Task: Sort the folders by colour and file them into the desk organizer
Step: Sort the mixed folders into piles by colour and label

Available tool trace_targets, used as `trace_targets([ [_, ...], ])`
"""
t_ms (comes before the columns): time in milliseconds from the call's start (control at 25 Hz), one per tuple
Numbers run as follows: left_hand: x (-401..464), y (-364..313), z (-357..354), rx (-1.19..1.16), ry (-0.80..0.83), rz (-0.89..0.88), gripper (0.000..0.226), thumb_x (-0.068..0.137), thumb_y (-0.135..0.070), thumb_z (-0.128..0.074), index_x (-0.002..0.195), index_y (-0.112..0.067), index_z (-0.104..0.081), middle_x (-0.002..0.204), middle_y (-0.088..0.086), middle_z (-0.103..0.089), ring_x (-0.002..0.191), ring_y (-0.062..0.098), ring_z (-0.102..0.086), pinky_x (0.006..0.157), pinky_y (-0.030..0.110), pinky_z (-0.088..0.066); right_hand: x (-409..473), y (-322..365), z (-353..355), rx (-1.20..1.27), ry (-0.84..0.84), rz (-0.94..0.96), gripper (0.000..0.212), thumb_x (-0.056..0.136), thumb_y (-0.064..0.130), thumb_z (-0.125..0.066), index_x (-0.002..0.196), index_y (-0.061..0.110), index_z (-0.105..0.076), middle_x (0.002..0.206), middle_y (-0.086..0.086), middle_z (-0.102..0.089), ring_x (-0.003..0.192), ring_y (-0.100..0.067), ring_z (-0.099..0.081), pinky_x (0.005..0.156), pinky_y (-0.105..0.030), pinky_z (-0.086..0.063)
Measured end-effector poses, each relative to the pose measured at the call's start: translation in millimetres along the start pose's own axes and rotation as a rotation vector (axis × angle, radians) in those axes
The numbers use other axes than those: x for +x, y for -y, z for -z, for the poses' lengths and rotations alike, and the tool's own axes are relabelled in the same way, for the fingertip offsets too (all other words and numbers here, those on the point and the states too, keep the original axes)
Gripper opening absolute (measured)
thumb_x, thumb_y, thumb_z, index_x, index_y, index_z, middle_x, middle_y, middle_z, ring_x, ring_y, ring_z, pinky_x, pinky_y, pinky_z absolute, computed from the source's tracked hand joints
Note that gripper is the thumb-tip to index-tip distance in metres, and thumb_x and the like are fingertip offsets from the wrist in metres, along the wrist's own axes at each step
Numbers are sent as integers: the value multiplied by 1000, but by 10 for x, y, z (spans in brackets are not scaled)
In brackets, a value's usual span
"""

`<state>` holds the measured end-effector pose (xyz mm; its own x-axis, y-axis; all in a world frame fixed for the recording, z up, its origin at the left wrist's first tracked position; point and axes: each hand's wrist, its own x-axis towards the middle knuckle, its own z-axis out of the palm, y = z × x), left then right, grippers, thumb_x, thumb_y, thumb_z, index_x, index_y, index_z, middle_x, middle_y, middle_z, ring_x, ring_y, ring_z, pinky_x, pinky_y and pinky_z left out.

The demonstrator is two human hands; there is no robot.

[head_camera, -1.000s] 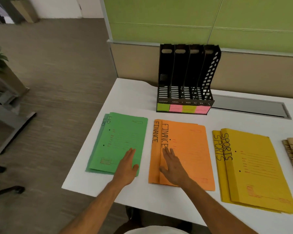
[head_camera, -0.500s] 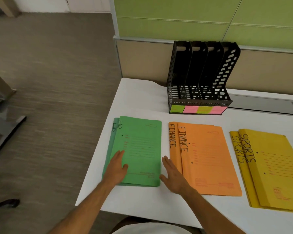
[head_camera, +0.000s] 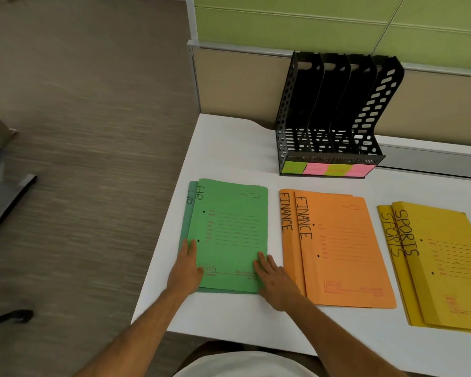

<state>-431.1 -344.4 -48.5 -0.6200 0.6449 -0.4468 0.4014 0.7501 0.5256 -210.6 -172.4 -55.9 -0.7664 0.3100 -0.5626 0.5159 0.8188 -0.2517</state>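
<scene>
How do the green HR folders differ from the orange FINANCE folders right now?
The green HR folders lie leftmost, by the desk's left edge; the orange FINANCE folders lie in the middle. The left hand and the right hand lie flat on the green pile's two lower corners; neither grips the orange pile. Both are staggered pairs lying flat in front of the empty black desk organizer.

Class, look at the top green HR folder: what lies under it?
Under the top green HR folder lies a second green folder, also marked HR, showing along the left and bottom edges. The rest is covered, so anything further beneath cannot be seen.
</scene>
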Motion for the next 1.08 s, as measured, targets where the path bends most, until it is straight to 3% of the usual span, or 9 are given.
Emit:
trace_targets([
  [160, -32, 15, -24, 57, -12, -10, 91, 94, 1, -58, 161, -16, 1, 169, 9, 6, 153, 27, -18, 117, 41, -38, -2, 2, -39, -24, -8, -3, 79, 104, 28, -45, 159, 18, 12, 159, -2, 33, 154, -28, 16, 125, -49, -5],
  [280, -23, -24, -28, -16, -91, -16, 84, 90, 3, -62, 160, -15, -19, 163, 11, -21, 145, 29, -32, 114, 44, -41, -11, 4, -64, -15, -6, -1, 78, 105, 27, -43, 158, 18, 13, 155, 0, 37, 153, -28, 19, 124, -49, -2],
  [400, 67, -78, 66, -296, -151, 74, 77, 85, 3, -69, 152, -18, -36, 142, 7, -45, 129, 26, -46, 109, 44, -45, -11, 3, -43, 18, 9, 0, 78, 104, 26, -45, 159, 18, 10, 160, -1, 32, 154, -28, 17, 125, -49, -3],
  [480, 108, -140, 192, -491, -171, 144, 67, 85, 6, -68, 142, -21, -46, 131, 7, -53, 119, 26, -58, 96, 42, -56, -11, 3, 2, 48, 7, -4, 79, 102, 24, -48, 160, 18, 6, 165, -3, 23, 155, -28, 12, 125, -49, -8],
  [560, 121, -190, 299, -595, -212, 167, 52, 87, 8, -64, 127, -22, -52, 117, 5, -60, 103, 23, -67, 77, 32, -61, -13, 16, 73, 129, -4, -3, 78, 100, 22, -49, 160, 16, 1, 168, -4, 13, 156, -28, -2, 125, -46, -19],
  [680, 117, -296, 409, -672, -209, 152, 42, 91, 9, -59, 109, -29, -62, 103, -8, -67, 93, 13, -69, 72, 27, -60, -31, 21, 209, 358, -58, -10, 77, 98, 19, -52, 160, 11, -7, 169, -6, -2, 154, -26, -14, 123, -37, -24],
  [840, 72, -459, 506, -764, -192, 96, 48, 93, 7, -55, 109, -37, -66, 104, -15, -70, 94, 9, -71, 66, 21, -58, -99, -67, 408, 642, -211, -106, 71, 100, 20, -56, 159, 15, -17, 167, -2, -14, 153, -24, -17, 124, -38, -20],
  [1000, 52, -674, 667, -898, -147, 26, 53, 95, 7, -53, 107, -41, -70, 106, -13, -76, 92, 9, -75, 69, 26, -62, -196, -217, 849, 1163, -463, -165, 66, 96, 15, -63, 153, 24, -31, 142, 12, -50, 132, -19, -50, 107, -44, -47],
  [1080, 78, -785, 747, -943, -124, 7, 53, 96, 8, -52, 109, -40, -71, 108, -11, -77, 95, 10, -75, 72, 28, -62, -263, -309, 1096, 1408, -518, -178, 56, 96, 13, -64, 147, 22, -42, 139, 7, -59, 118, -23, -65, 92, -47, -58],
])
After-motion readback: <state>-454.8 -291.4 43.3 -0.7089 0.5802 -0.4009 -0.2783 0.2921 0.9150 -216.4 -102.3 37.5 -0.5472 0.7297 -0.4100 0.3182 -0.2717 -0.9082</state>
